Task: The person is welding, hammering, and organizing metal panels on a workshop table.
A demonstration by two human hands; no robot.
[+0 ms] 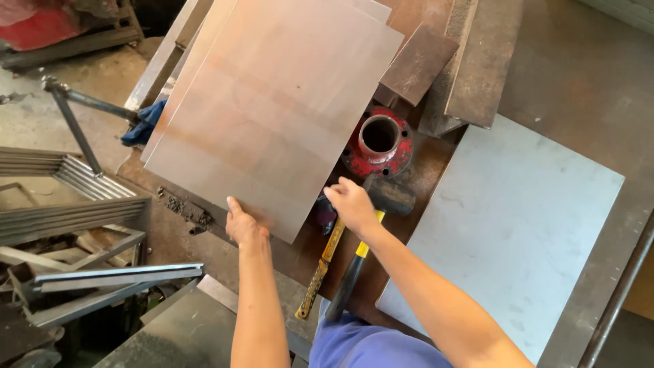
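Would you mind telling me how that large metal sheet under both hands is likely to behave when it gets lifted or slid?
The metal sheet lies flat with straight edges, so it probably stays fairly stiff, flexing a little. Its smooth face looks slippery, so it likely slides easily. The left hand and right hand meet its thin near edge, which may be sharp.

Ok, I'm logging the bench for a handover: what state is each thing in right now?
Left hand: fingers gripping the near edge of the top metal sheet.
Right hand: on the same sheet's near corner.
Top metal sheet: lying on a stack, overhanging the bench.
Hammers: lying flat, heads partly hidden.
Red flange: upright, bore open.
Grey sheet: flat on the bench.
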